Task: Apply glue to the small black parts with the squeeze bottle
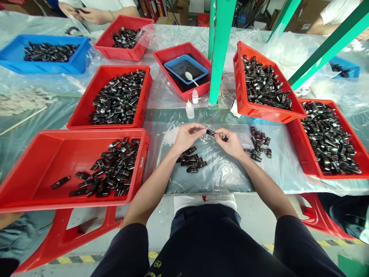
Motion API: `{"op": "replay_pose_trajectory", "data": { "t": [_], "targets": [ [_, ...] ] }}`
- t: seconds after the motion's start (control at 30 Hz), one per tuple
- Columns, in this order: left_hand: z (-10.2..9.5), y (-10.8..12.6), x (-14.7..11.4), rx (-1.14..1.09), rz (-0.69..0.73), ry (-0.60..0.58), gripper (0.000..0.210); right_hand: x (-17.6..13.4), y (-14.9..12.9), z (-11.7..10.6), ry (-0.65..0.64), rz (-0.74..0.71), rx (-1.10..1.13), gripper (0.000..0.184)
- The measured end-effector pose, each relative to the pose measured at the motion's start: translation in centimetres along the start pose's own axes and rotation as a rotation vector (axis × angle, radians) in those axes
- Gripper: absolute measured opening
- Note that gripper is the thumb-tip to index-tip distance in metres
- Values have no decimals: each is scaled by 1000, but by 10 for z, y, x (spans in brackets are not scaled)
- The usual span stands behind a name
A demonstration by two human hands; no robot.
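Between my two hands is a small glossy black part (210, 132), its exact kind unclear. The fingertips of my left hand (187, 137) pinch its left end. My right hand (230, 143) has its fingers closed at the right end, and a second dark piece (225, 138) shows at those fingers. Below my left hand lies a group of similar black parts (191, 161). Another loose group of black parts (259, 142) is to the right of my right hand. Small white pieces (171, 135) are heaped beside my left hand.
Red bins of black parts stand left (46, 154) and right (296, 142). Ahead are two small white bottles (190, 110) and a red bin (163, 57) holding a blue tray (173, 66) and spoon (188, 76). A green post (220, 50) rises from the table. Co-workers sit opposite.
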State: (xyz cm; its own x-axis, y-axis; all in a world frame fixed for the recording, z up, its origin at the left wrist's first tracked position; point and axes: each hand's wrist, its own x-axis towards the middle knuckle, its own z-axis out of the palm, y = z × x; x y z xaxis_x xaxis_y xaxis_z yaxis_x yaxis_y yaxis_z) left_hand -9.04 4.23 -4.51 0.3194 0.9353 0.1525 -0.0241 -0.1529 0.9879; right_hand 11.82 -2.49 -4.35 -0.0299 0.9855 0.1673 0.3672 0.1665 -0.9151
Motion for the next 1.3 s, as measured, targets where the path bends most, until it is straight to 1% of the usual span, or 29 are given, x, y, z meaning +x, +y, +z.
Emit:
{"op": "replay_pose_trajectory", "data": {
  "t": [0.2,0.37,0.57,0.7,0.77,0.97,1.17,1.3],
  "targets": [
    [0,3,-1,-14,-13,-14,34,0,0,1,-8,-12,-14,28],
    [-1,5,-2,18,-18,-35,32,-1,1,1,0,-35,-58,27],
    [-3,9,-4,119,-24,-39,27,-3,0,0,-13,-77,-228,29],
    [-5,13,-7,236,13,-45,21,-5,0,0,-18,-82,-346,28],
    [-6,15,-7,280,35,-49,19,-5,0,0,-20,-77,-364,28],
    [-5,14,-7,259,45,-38,21,-4,-3,2,-34,-59,-219,30],
    [12,6,-13,236,120,86,20,-3,-1,7,20,-3,-102,33],
    [18,5,-15,211,138,60,22,-3,-1,12,26,37,-17,35]
  ]
}}
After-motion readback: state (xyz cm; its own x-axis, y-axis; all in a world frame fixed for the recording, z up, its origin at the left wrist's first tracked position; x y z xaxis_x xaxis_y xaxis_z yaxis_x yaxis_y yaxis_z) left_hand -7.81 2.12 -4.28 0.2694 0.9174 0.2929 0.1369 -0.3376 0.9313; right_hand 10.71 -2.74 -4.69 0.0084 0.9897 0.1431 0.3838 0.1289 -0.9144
